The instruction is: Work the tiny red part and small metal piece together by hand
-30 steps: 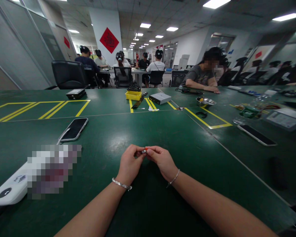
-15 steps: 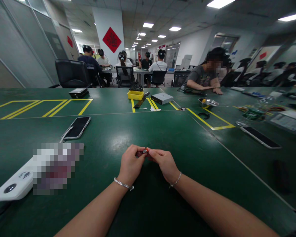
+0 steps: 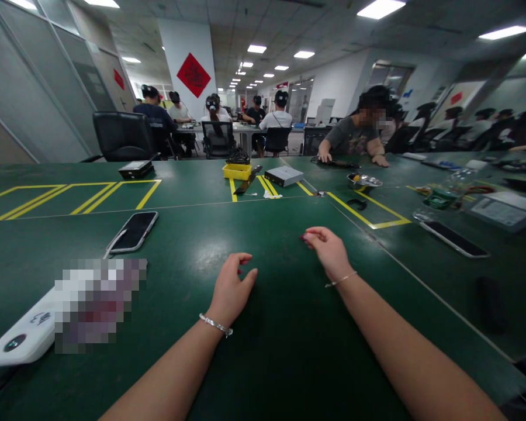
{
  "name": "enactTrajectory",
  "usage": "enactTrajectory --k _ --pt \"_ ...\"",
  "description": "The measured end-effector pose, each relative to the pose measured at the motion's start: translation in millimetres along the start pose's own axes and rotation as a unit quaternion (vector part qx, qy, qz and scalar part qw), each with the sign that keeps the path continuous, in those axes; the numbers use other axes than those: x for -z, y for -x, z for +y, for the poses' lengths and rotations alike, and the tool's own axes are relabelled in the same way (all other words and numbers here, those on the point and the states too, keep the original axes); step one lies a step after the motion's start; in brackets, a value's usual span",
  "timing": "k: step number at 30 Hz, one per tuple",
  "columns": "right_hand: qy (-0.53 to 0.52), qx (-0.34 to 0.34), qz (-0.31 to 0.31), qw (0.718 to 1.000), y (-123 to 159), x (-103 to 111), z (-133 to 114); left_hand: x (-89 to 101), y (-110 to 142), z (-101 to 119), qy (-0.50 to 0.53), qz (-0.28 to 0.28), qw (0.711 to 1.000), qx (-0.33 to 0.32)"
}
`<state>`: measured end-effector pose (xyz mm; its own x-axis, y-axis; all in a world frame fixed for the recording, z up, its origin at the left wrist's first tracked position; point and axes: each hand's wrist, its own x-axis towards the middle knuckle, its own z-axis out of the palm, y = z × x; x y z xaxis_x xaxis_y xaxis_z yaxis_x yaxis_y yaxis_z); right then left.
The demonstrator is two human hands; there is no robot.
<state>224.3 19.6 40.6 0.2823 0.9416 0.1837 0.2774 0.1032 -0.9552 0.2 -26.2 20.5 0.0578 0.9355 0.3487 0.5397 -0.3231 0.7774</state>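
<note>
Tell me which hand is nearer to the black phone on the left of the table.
Left. The left hand lies to the right of the phone and closer to the camera. The right hand is farther right of it, past the left hand.

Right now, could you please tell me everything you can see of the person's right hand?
The person's right hand is bare, with a thin silver chain bracelet around the wrist. It is held out forward over the dark green table mat, back of the hand upward and fingers curled together. A tiny red thing shows at the fingertips, too small to identify. Whether the hand touches the mat cannot be told from this view.
</note>
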Motion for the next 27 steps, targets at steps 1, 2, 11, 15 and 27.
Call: enactTrajectory --k 1,2,11,15,27 --pt "0.072 0.009 0.048 0.996 -11 20 6 0.0 -1 -2 0.01 0.002 1.0 0.012" --pt "0.157 0.01 0.088 0.984 -21 41 12 0.1 -1 -3 0.02 0.003 1.0 0.023" --pt "0.473 -0.158 0.164 0.851 -45 155 62 2.0 -5 -5 0.089 -0.011 0.992 0.089" --pt "0.518 -0.168 0.156 0.824 -43 160 73 2.7 -5 -5 0.1 -0.021 0.99 0.098" --pt "0.453 0.241 -0.102 0.852 1 13 8 -2.5 -4 -3 0.254 -0.061 0.956 0.131"
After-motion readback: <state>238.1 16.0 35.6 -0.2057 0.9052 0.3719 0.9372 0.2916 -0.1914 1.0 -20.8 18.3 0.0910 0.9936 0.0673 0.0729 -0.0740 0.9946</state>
